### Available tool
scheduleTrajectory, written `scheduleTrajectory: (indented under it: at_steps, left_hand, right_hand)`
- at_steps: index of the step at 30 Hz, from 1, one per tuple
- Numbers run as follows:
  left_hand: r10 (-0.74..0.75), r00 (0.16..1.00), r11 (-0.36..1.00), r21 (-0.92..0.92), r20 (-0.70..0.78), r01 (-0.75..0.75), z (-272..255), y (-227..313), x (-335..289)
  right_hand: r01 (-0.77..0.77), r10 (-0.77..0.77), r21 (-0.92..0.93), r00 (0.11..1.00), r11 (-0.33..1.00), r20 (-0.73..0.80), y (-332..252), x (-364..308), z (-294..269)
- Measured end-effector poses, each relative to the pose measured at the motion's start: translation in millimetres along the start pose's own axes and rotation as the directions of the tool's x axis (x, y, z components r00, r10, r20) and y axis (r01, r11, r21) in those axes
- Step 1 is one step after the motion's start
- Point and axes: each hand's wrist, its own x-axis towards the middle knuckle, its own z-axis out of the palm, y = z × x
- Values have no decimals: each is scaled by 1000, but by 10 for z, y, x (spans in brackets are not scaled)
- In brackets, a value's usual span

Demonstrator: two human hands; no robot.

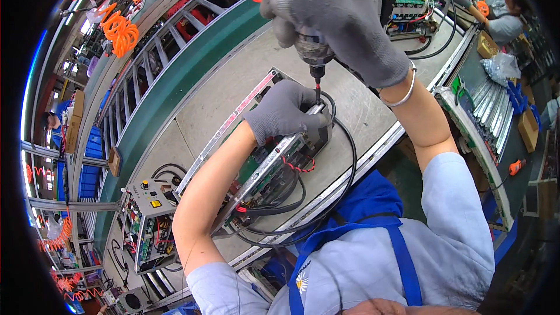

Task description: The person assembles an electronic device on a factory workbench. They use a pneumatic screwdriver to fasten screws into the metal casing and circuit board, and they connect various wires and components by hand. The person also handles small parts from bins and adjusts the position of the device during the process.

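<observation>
My right hand (350, 20), in a grey glove, is wrapped round a black power screwdriver (314, 52) held upright. Its bit points down and meets the corner of an open metal chassis (268, 166). My left hand (283, 112), also gloved in grey, grips that chassis at the same end, with thumb and fingers on either side of the bit tip. Green circuit boards, a twisted red wire (298, 166) and black cables (353, 163) show in and beside the chassis. Whether a screw sits under the bit is too small to tell.
A similar unit with a yellow switch (155, 203) stands at the left, another open unit (405, 9) at the far right. A green-edged roller conveyor (169, 46) runs behind the bench. Orange coiled hoses (119, 32) hang overhead. Metal strips (490, 105) lie on the right-hand table; a co-worker (507, 17) is beyond.
</observation>
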Motion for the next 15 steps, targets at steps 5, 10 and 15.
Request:
scheduleTrajectory:
  at_steps: [5, 10, 15]
  left_hand:
    - [-45, 998, 981, 185, -45, 52, -26, 116, -64]
    - [-1, 990, 922, 384, -139, 54, -15, 222, -189]
    - [84, 971, 863, 504, -223, 41, 138, 208, -477]
  right_hand:
    - [-24, 26, -102, 999, 995, 20, 6, 86, 116]
    - [56, -58, 30, 995, 998, 75, 53, 83, 36]
    - [-4, 1, 27, 995, 1000, 101, 24, 89, 8]
